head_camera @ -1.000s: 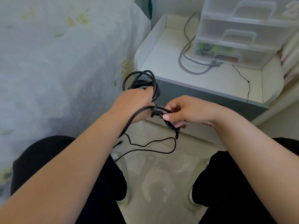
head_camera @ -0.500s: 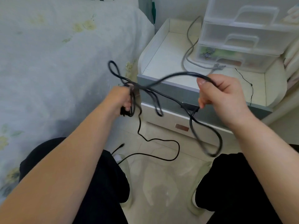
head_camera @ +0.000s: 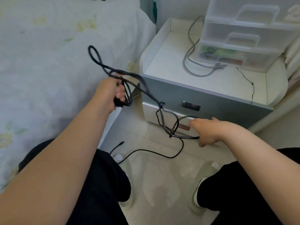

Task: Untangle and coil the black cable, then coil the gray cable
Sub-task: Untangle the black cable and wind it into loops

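My left hand point(head_camera: 112, 93) is closed around several loops of the black cable point(head_camera: 146, 91), held up beside the bed. One loop sticks up above the fist. From there the cable runs down to a small knot in front of the nightstand, then into a loop that my right hand point(head_camera: 206, 129) holds low with fingers spread. The cable's free end trails across the floor between my feet. The gray cable point(head_camera: 191, 62) lies loosely curved on top of the nightstand point(head_camera: 203, 96), apart from both hands.
A clear plastic drawer unit point(head_camera: 243, 38) stands at the back of the nightstand. A thin black wire point(head_camera: 250, 85) lies on its top at the right. The bed with a flowered sheet point(head_camera: 56, 62) fills the left. Tiled floor lies below my knees.
My hands have drawn apart, pulling the bundle out into a long strand. My right hand dropped from chest height to low by the nightstand drawers. The left hand stayed raised.
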### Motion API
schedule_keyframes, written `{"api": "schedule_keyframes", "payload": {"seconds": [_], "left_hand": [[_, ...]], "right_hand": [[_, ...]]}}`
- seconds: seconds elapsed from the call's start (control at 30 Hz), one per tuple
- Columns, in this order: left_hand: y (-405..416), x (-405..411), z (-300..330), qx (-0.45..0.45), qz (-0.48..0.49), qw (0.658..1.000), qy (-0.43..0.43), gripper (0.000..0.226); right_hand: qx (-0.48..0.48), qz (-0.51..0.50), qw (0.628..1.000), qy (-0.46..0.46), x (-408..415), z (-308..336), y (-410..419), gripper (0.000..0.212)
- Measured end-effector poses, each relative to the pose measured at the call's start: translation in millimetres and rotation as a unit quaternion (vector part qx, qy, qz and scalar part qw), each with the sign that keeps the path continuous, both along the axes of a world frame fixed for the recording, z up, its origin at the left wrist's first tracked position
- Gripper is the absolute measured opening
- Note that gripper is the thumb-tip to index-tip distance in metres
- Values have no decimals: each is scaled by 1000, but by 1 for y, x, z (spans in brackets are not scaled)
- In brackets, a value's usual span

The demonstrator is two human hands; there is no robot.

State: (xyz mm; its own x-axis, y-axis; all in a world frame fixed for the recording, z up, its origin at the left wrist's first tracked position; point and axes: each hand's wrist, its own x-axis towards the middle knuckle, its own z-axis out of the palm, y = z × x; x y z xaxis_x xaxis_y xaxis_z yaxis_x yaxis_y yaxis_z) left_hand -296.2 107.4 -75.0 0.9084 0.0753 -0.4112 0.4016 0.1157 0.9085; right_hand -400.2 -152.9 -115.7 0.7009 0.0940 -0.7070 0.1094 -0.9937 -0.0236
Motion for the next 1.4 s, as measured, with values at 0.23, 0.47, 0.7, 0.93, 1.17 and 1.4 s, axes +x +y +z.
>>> {"api": "schedule_keyframes", "payload": {"seconds": [0.23, 0.47, 0.7, 0.93, 1.17, 1.4], "left_hand": [[-31, -9, -18, 449, -155, 851, -222, 34], [-49, -23, -17, 571, -154, 774, -225, 38], [-69, -32, -17, 638, -201, 695, -264, 42], [-71, -37, -15, 643, -217, 677, -285, 30], [-45, -12, -8, 414, -171, 877, -175, 40], [-4, 0, 0, -91, 38, 995, 13, 29]], "right_hand": [[442, -185, 877, 48, 6, 34, 13, 74], [356, -202, 801, -437, 2, 40, 55, 56], [471, -311, 789, -245, 14, 19, 76, 43], [457, -284, 792, -290, 21, 18, 68, 23], [469, -418, 704, -332, 32, 38, 22, 38], [109, -192, 950, -221, 9, -17, 20, 46]]}}
